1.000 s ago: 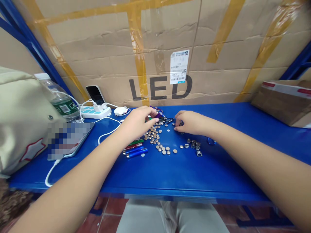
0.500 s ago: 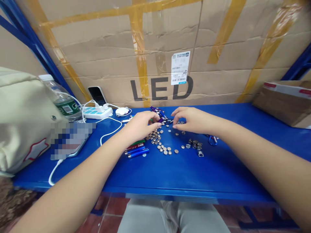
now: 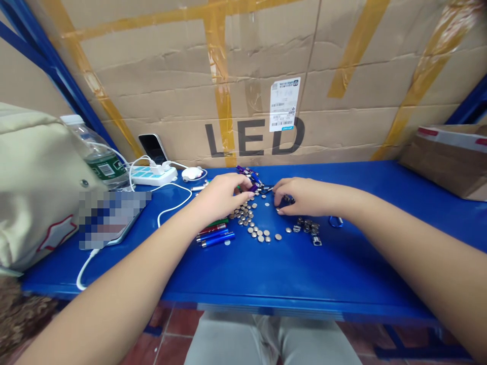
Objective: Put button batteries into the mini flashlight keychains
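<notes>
- At 12 o'clock, farthest from us, a taped cardboard panel stands behind everything, marked LED.
- Across the rest of the dial spreads our blue table, its middle our hub.
- At 9 o'clock sits a pale bag; at 2, well out, an open carton.
- At 10 o'clock, near the hub, our left hand arches, apparently grasping a purple tube between thumb and fingers, which hide much of it.
- At 2 o'clock, our right hand bends thumb and forefinger around a silvery disc; we cannot tell whether it is gripped yet.
- At 8 o'clock lies a row of coloured tubes.
- At 3 o'clock we see bunched metal clips.
- Around the hub, loose discs lie scattered. We judge the step in hand to be picking one up; the next move calls for a light rim pinch, with the left hand steady.
</notes>
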{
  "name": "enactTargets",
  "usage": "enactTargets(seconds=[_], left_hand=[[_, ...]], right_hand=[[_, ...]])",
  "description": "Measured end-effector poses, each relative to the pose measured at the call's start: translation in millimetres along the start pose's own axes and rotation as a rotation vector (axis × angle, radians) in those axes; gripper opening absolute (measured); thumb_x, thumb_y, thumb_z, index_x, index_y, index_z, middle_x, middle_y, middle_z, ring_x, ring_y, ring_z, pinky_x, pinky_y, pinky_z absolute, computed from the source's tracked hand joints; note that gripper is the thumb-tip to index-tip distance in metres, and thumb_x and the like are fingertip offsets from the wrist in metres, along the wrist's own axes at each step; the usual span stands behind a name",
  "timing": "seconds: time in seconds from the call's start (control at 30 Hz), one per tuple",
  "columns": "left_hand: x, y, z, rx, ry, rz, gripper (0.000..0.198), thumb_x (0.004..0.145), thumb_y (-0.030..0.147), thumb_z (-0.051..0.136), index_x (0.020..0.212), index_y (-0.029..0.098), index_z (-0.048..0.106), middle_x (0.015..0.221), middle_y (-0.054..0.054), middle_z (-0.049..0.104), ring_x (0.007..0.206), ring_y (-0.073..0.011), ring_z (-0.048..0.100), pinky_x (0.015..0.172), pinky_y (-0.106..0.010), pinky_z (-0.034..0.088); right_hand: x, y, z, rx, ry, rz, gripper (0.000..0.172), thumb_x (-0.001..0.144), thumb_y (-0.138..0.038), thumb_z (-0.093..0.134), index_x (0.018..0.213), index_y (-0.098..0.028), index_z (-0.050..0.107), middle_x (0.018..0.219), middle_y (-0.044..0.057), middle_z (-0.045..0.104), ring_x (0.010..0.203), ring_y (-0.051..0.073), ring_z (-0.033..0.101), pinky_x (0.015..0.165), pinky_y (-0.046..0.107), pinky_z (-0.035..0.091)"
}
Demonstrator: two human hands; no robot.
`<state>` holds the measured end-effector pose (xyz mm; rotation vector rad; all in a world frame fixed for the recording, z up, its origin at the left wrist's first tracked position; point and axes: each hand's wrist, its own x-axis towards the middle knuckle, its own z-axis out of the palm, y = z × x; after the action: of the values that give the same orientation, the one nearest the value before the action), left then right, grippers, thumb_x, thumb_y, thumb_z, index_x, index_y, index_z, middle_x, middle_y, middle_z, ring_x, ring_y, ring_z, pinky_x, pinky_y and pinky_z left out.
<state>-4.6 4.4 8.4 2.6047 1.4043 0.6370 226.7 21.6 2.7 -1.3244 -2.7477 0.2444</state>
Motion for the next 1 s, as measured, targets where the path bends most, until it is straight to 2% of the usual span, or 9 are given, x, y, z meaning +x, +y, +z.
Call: enactTargets(seconds=[0.13, 0.37, 0.57, 0.73, 0.83, 1.0], left_hand=[[0.1, -0.1, 0.1, -0.001, 0.003, 0.003, 0.015, 0.087, 0.026, 0.061, 0.097, 0.018, 0.067, 0.098, -0.004, 0.07, 0.089, -0.0169, 0.061, 0.082, -0.031, 0.047], [-0.1, -3.2, 1.0, -0.005, 0.014, 0.032, 0.014, 0.086, 0.028, 0.06, 0.094, 0.019, 0.067, 0.099, -0.004, 0.07, 0.091, -0.0181, 0.062, 0.083, -0.032, 0.047], [-1.5, -5.8, 0.3, -0.018, 0.038, 0.013, 0.019, 0.087, 0.033, 0.058, 0.097, 0.02, 0.066, 0.098, -0.004, 0.071, 0.089, -0.0188, 0.063, 0.082, -0.033, 0.048], [-4.2, -2.5, -7.5, -0.052, -0.013, -0.026, 0.015, 0.082, 0.023, 0.054, 0.094, 0.018, 0.061, 0.087, -0.002, 0.067, 0.074, -0.0149, 0.058, 0.069, -0.028, 0.045], [-7.3, 2.3, -16.4, -0.073, -0.11, 0.004, 0.017, 0.084, 0.02, 0.047, 0.094, 0.019, 0.062, 0.082, 0.0, 0.063, 0.069, -0.0132, 0.054, 0.064, -0.026, 0.042], [-9.8, 3.4, -19.6, -0.088, -0.427, 0.097, 0.023, 0.082, 0.035, 0.063, 0.1, 0.023, 0.07, 0.077, 0.002, 0.063, 0.068, -0.0127, 0.055, 0.062, -0.024, 0.038]], right_hand=[[0.3, -3.5, -0.1, 0.014, -0.036, 0.029, 0.017, 0.076, -0.037, 0.064, 0.082, -0.024, 0.074, 0.112, 0.006, 0.068, 0.099, 0.023, 0.064, 0.092, 0.036, 0.048], [2.4, -7.2, 2.6, 0.039, -0.005, 0.033, 0.012, 0.076, -0.033, 0.066, 0.08, -0.023, 0.072, 0.116, 0.006, 0.064, 0.102, 0.025, 0.063, 0.095, 0.038, 0.047], [8.4, -10.6, 10.4, 0.033, 0.098, -0.119, 0.005, 0.076, -0.022, 0.067, 0.077, -0.023, 0.072, 0.116, 0.006, 0.064, 0.106, 0.024, 0.061, 0.098, 0.039, 0.046], [3.6, -11.8, 5.0, 0.043, 0.082, -0.212, 0.009, 0.075, -0.021, 0.066, 0.071, -0.024, 0.074, 0.116, 0.004, 0.066, 0.108, 0.024, 0.061, 0.096, 0.037, 0.048], [-4.9, -11.8, -7.3, 0.059, 0.002, -0.186, 0.01, 0.077, -0.03, 0.066, 0.075, -0.026, 0.076, 0.117, 0.004, 0.066, 0.107, 0.025, 0.062, 0.095, 0.037, 0.049], [-15.3, -9.4, -18.8, 0.047, -0.174, -0.142, 0.015, 0.073, -0.041, 0.071, 0.08, -0.03, 0.077, 0.116, 0.004, 0.068, 0.11, 0.028, 0.061, 0.092, 0.037, 0.051]])
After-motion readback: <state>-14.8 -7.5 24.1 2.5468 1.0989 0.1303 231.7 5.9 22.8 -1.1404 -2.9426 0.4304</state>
